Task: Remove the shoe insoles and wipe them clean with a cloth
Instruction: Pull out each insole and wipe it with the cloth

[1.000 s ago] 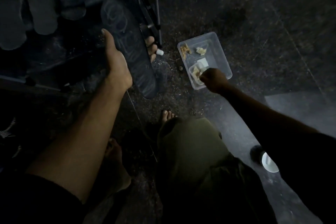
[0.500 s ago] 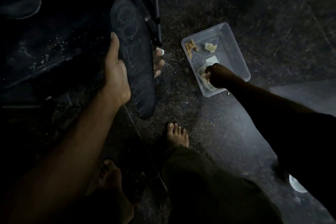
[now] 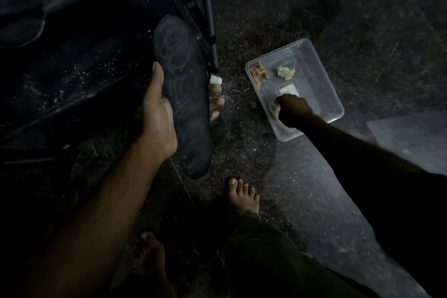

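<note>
Currently: insole held clear, cloth pickup in tub.

L hand grasps insole edgewise, thumb on near edge, fingers wrapped behind; top face kept up and off the floor, likely ready for wiping. R hand reaches into tub, to right of insole, fingers curled on pale cloth; grip looks closed, partly hidden. Other scraps lie beyond R hand, untouched.

Matt dark insole, clear glossy plastic tub, speckled, seemingly stone floor.
</note>
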Tool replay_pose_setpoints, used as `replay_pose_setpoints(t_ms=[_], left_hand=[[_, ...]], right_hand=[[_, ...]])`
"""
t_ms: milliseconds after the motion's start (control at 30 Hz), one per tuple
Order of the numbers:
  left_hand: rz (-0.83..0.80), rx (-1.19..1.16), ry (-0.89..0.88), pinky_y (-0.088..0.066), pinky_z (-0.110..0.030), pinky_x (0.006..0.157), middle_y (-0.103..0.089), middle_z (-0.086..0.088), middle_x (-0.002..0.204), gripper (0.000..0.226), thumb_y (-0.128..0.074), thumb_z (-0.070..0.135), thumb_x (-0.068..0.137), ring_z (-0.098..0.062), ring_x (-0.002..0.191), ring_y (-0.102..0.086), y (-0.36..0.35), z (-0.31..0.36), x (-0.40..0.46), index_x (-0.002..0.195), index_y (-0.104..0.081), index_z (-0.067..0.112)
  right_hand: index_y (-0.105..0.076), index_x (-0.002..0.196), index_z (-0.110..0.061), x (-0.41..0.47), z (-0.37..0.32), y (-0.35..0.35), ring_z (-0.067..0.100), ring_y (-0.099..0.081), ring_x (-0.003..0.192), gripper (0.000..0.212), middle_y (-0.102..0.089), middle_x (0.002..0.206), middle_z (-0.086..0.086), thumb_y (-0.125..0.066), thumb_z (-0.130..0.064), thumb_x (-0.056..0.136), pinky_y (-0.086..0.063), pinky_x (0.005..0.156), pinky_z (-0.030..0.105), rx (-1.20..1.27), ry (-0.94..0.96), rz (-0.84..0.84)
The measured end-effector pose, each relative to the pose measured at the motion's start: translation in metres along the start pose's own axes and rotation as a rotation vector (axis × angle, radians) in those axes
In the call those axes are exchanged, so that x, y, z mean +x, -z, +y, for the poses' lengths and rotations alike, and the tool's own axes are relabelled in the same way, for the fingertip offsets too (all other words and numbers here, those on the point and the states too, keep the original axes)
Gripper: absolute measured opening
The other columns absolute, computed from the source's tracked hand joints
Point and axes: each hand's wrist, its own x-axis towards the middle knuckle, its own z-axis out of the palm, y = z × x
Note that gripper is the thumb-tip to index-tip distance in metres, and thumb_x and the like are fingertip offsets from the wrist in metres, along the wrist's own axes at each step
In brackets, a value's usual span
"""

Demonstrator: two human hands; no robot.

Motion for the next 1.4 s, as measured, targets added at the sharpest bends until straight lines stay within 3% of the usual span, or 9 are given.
replay_pose_setpoints(t_ms=[167, 267, 367, 467, 567, 833, 1067, 1233, 1400], left_hand=[[0.011, -0.056, -0.025, -0.043, -0.043, 0.092, -0.058, -0.019, 0.117, 0.084, -0.018, 0.073, 0.091, -0.033, 0.103, -0.057, -0.014, 0.004, -0.015, 0.115, -0.065, 0.008], [0.030, -0.077, -0.048, -0.041, -0.044, 0.096, -0.060, -0.018, 0.118, 0.082, -0.021, 0.072, 0.090, -0.032, 0.105, -0.057, -0.026, 0.010, -0.034, 0.115, -0.065, 0.008], [0.044, -0.103, -0.078, -0.043, -0.041, 0.094, -0.061, -0.016, 0.117, 0.083, -0.020, 0.071, 0.090, -0.030, 0.103, -0.059, -0.040, 0.019, -0.058, 0.124, -0.060, 0.008], [0.061, -0.164, -0.122, -0.044, -0.041, 0.094, -0.061, -0.016, 0.118, 0.082, -0.022, 0.072, 0.089, -0.031, 0.104, -0.059, -0.053, 0.031, -0.086, 0.125, -0.059, 0.008], [0.064, -0.240, -0.187, -0.045, -0.039, 0.088, -0.063, -0.016, 0.115, 0.080, -0.023, 0.071, 0.090, -0.030, 0.101, -0.060, -0.064, 0.047, -0.123, 0.123, -0.060, 0.008], [0.081, -0.300, -0.357, -0.050, -0.043, 0.090, -0.061, -0.013, 0.124, 0.078, -0.023, 0.069, 0.092, -0.028, 0.109, -0.061, -0.070, 0.080, -0.237, 0.132, -0.053, 0.010], [0.059, -0.429, -0.420, -0.042, -0.051, 0.103, -0.050, -0.014, 0.142, 0.077, -0.023, 0.068, 0.093, -0.036, 0.126, -0.051, -0.052, 0.057, -0.322, 0.141, -0.046, 0.013], [0.123, -0.484, -0.487, -0.031, -0.053, 0.113, -0.050, -0.016, 0.142, 0.089, -0.026, 0.078, 0.087, -0.034, 0.133, -0.046, -0.035, 0.039, -0.344, 0.142, -0.046, 0.012], [0.155, -0.488, -0.483, -0.026, -0.052, 0.116, -0.049, -0.017, 0.143, 0.090, -0.029, 0.079, 0.085, -0.034, 0.135, -0.043, -0.027, 0.037, -0.343, 0.144, -0.043, 0.012]], right_hand=[[-0.071, 0.107, -0.013, -0.027, 0.004, 0.027, 0.017, -0.069, 0.090, 0.020, -0.072, 0.108, 0.006, -0.062, -0.011, 0.090, -0.044, 0.073, 0.021, 0.475, 0.012, 0.294], [-0.069, 0.088, -0.005, -0.058, -0.009, 0.059, 0.009, -0.067, 0.062, 0.003, -0.074, 0.078, 0.003, -0.067, -0.004, 0.086, -0.049, 0.058, 0.025, 1.023, 0.007, 0.301], [-0.068, 0.077, -0.010, -0.088, -0.026, 0.103, 0.010, -0.068, 0.068, 0.012, -0.072, 0.071, -0.001, -0.068, -0.001, 0.085, -0.054, 0.065, 0.027, 1.281, 0.119, 0.327], [-0.064, 0.094, -0.010, -0.112, -0.045, 0.144, 0.018, -0.069, 0.078, 0.012, -0.069, 0.080, 0.003, -0.064, 0.000, 0.088, -0.057, 0.080, 0.035, 1.522, 0.171, 0.234], [-0.061, 0.106, -0.012, -0.145, -0.074, 0.186, 0.015, -0.069, 0.076, 0.023, -0.068, 0.083, 0.002, -0.060, 0.003, 0.089, -0.058, 0.076, 0.031, 1.650, 0.258, 0.133], [-0.061, 0.109, -0.009, -0.252, -0.180, 0.273, 0.014, -0.069, 0.086, 0.033, -0.072, 0.093, 0.003, -0.065, -0.005, 0.076, -0.056, 0.073, 0.022, 1.766, 0.562, -0.050], [-0.064, 0.096, -0.006, -0.341, -0.263, 0.252, 0.016, -0.068, 0.089, 0.018, -0.072, 0.092, 0.006, -0.063, 0.002, 0.080, -0.055, 0.075, 0.020, 1.788, 0.665, -0.189], [-0.066, 0.093, -0.015, -0.374, -0.296, 0.224, 0.021, -0.067, 0.083, 0.014, -0.072, 0.091, 0.007, -0.061, -0.003, 0.090, -0.057, 0.070, 0.028, 1.593, 0.662, -0.168], [-0.063, 0.097, -0.009, -0.387, -0.311, 0.226, 0.019, -0.068, 0.082, 0.008, -0.069, 0.093, 0.011, -0.059, -0.003, 0.093, -0.057, 0.069, 0.027, 1.395, 0.671, 0.063]])
